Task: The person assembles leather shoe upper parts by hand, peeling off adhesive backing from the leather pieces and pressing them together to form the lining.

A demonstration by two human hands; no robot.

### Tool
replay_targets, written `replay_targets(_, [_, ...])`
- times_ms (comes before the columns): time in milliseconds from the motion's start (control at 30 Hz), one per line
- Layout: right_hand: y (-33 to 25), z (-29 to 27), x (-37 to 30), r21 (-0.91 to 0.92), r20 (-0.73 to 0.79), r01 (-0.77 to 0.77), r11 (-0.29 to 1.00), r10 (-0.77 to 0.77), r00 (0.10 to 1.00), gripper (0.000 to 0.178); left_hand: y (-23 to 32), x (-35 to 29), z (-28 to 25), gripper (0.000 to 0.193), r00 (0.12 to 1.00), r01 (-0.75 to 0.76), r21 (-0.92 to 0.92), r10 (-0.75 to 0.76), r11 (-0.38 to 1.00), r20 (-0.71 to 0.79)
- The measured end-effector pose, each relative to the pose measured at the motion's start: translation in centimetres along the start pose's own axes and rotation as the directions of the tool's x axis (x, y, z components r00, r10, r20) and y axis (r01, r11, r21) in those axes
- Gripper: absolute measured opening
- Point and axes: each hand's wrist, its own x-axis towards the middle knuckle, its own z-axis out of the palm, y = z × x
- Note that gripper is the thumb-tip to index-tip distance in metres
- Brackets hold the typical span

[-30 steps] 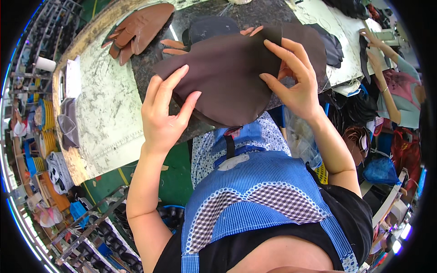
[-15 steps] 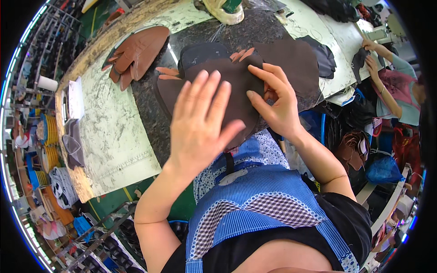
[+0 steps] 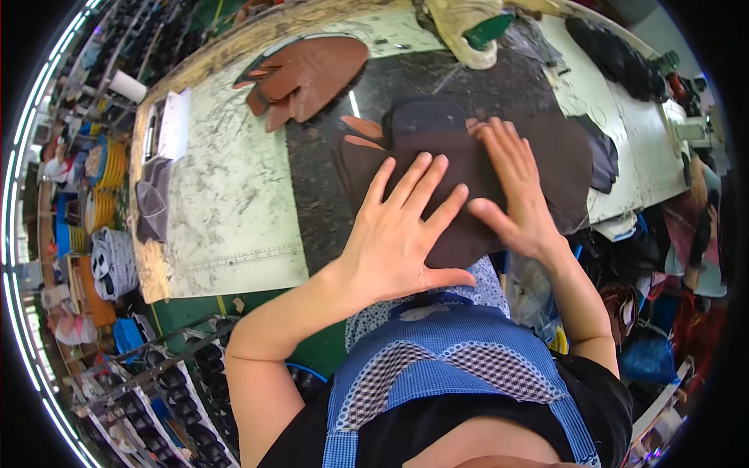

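Observation:
Dark brown leather-like pieces [image 3: 452, 168] lie layered on a black work slab [image 3: 316, 179] in front of me. A navy-black piece with a rounded top [image 3: 425, 118] shows at their far edge. Narrow orange-brown tabs [image 3: 363, 132] stick out on the left. My left hand [image 3: 402, 230] is spread over the near left part of the brown pieces; whether its palm presses on them I cannot tell. Flat on their right side rests my right hand [image 3: 519, 191], thumb apart, fingertips by the far edge. Neither hand grips anything.
Reddish-brown cut pieces [image 3: 328, 74] are stacked at the far left of the slab. A crusted whitish container [image 3: 468, 47] with something green stands at the back. Black pieces [image 3: 599, 152] lie right. Another person [image 3: 698, 218] is at the right edge. A rack [image 3: 156, 390] stands lower left.
My right hand has gone from curled, raised fingers to lying flat on the brown pieces. The left hand has come lower over them. The whole view has shifted, with the table appearing farther right.

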Motion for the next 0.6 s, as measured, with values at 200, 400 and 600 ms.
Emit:
replay_targets(200, [-0.5, -2.6, 1.3, 0.605, -0.232, -0.063, 0.794, 0.251, 0.940, 0.046, -15.6, 9.1, -2.3, 0.049, 0.885, 0.332, 0.176, -0.241, 0.927, -0.400])
replay_targets(400, [-0.1, -4.0, 3.5, 0.608, -0.161, -0.099, 0.787, 0.245, 0.956, 0.029, -23.3, 10.8, 0.2, 0.034, 0.915, 0.403, 0.386, -0.376, 0.830, -0.147])
replay_targets(600, [2.2, -3.9, 14.3, 0.706, 0.185, -0.299, 0.642, 0.240, 0.953, 0.039, -17.9, 3.9, -2.0, 0.016, 0.809, 0.342, -0.223, -0.407, 0.913, -0.424])
